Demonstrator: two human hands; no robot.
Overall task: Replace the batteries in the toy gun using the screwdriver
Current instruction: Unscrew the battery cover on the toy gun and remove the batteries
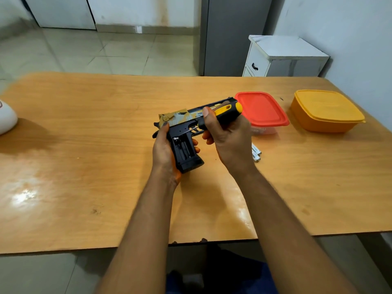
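Head view: above the wooden table [84, 166], the left hand [162, 149] grips the black-and-tan plastic toy gun [182, 128] — battery bay uncovered — while the right hand [227, 139] clasps a yellow-and-black-handled screwdriver [224, 114], loose white batteries [256, 153] just beside.

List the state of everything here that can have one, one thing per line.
toy gun: held above the table, grip compartment open, looks empty
screwdriver: gripped, shaft toward the gun
left hand: grips gun
right hand: grips screwdriver
batteries: loose on table
red-lidded container: closed
yellow container: closed
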